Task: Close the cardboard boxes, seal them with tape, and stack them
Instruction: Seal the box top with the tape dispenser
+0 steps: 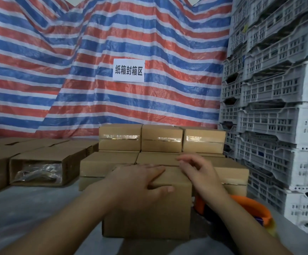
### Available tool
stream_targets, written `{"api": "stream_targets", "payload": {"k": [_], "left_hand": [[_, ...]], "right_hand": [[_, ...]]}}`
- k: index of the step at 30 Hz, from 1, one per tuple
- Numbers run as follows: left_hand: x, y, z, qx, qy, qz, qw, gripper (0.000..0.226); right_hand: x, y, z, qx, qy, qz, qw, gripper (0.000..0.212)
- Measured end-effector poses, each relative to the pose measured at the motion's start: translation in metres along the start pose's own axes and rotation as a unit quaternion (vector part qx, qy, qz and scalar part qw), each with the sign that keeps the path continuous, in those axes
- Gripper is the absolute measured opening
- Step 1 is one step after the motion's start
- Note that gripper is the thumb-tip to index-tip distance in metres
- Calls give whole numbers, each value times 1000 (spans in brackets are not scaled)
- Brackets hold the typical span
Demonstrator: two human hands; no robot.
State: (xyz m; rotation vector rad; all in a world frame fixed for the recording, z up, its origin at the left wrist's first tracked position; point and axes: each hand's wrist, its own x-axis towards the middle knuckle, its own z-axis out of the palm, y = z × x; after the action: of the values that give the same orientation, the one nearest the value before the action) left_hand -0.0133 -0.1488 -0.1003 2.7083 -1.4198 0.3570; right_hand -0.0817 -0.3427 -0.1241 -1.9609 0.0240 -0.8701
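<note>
Behind everything hangs a red, white and blue striped tarp (57, 70) with a white paper sign (128, 70), white plastic crates (278, 111) tower at my right, and taped cardboard boxes (162, 138) stand stacked at the back of the grey worktop (20, 214). Nearest me sits the closed cardboard box (147, 214); my left hand (140, 183) lies flat on its top, fingers straight, thumb hooked over the front edge. My right hand (197, 170) hovers over the far right corner with fingers loosely bent, holding nothing, above an orange tape dispenser (250, 208).

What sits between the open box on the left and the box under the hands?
Only bare grey floor between the open box and the held box, per the head view.
</note>
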Motion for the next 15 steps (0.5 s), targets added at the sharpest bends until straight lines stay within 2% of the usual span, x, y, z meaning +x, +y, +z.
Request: {"api": "stream_targets", "payload": {"k": [2, 3, 5, 7, 9, 12, 15], "left_hand": [[-2, 1, 0, 1, 1, -8, 1000, 75], [-3, 2, -1, 2, 4, -9, 1000, 74], [-5, 2, -1, 1, 5, -9, 1000, 75], [-6, 2, 0, 1, 8, -11, 1000, 75], [-6, 2, 1, 3, 17, -15, 1000, 76], [-7, 3, 2, 3, 20, -13, 1000, 77], [-8, 3, 1, 4, 15, -12, 1000, 77]], "right_hand": [[0, -4, -14, -137, 80, -115, 981, 17], [-2, -5, -23, -214, 86, -131, 964, 20], [-11, -5, -38, -381, 60, -82, 919, 34], [-23, -1, -51, -485, 45, -21, 873, 46], [-37, 1, -59, -529, 36, 2, 848, 50], [-53, 10, -66, -555, 8, 44, 830, 52], [-66, 17, -65, -554, -18, 88, 827, 55]]}}
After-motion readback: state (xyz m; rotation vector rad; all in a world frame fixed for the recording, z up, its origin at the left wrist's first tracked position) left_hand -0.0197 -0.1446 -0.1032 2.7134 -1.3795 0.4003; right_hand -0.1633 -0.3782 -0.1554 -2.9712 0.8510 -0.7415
